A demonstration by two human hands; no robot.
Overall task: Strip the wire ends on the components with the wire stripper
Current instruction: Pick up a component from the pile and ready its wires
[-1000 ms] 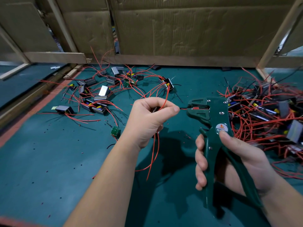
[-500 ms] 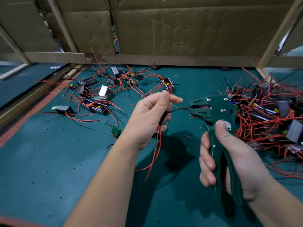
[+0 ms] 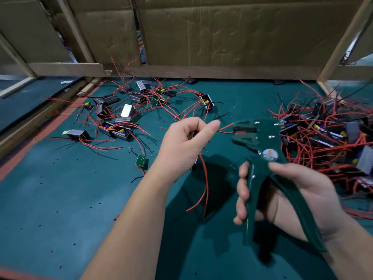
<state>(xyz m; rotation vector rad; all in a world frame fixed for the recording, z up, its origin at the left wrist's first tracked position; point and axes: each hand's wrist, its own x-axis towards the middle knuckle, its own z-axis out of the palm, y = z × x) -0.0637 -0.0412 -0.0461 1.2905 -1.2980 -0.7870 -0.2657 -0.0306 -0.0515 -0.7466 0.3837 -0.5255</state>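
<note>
Red wire [image 3: 226, 129] pinched in the grip of the left hand [image 3: 187, 142] reaches the nose of the stripper [image 3: 260, 138], the grip of the right hand [image 3: 302, 199] round its spread handles, with a tangled heap [image 3: 333, 142] on the worktop [image 3: 60, 199] likely left to do.

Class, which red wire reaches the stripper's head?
The red wire from the left hand to the wire stripper; others hang or lie loose.

The wire stripper [image 3: 260, 150] is dark green (with a round white sticker), the wires [image 3: 203, 184] are red, the surface [image 3: 60, 209] is teal.
</note>
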